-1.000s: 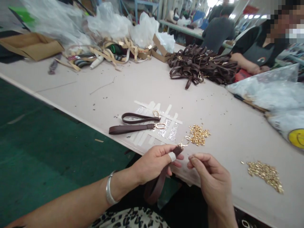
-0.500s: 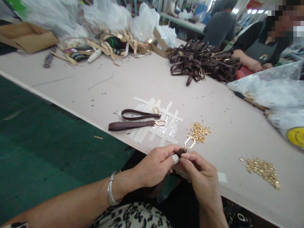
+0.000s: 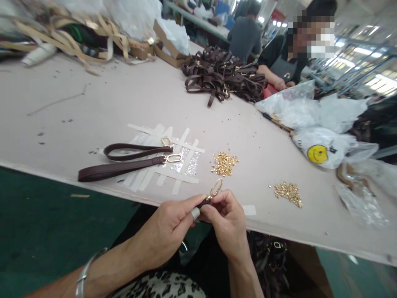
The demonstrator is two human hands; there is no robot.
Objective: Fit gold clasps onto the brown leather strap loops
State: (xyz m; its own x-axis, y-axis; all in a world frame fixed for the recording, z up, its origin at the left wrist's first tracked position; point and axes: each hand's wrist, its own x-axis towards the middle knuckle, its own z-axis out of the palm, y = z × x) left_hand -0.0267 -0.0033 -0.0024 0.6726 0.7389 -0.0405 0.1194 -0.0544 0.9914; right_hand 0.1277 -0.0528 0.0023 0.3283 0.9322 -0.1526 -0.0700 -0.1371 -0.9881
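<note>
My left hand (image 3: 169,229) and my right hand (image 3: 226,221) meet at the table's near edge, both pinched on the end of a dark brown strap whose gold oval clasp (image 3: 215,188) sticks up above the fingers. Most of that strap is hidden below the hands. A white band wraps a left fingertip. Two finished brown straps (image 3: 124,163) with gold clasps lie on taped strips just left of the hands. Two small piles of gold fittings lie beyond the hands, one (image 3: 225,162) straight ahead and one (image 3: 288,192) to the right.
A heap of brown straps (image 3: 223,76) lies further back, with a seated person (image 3: 288,62) behind it. Plastic bags, one with a yellow smiley (image 3: 318,154), sit at the right. Tan straps and a cardboard box (image 3: 167,51) lie at the back left. Green floor (image 3: 46,231) is at the left.
My right hand has closed in onto the strap's clasp end beside my left hand. The view has swung to the right, so the table's contents sit further left in frame.
</note>
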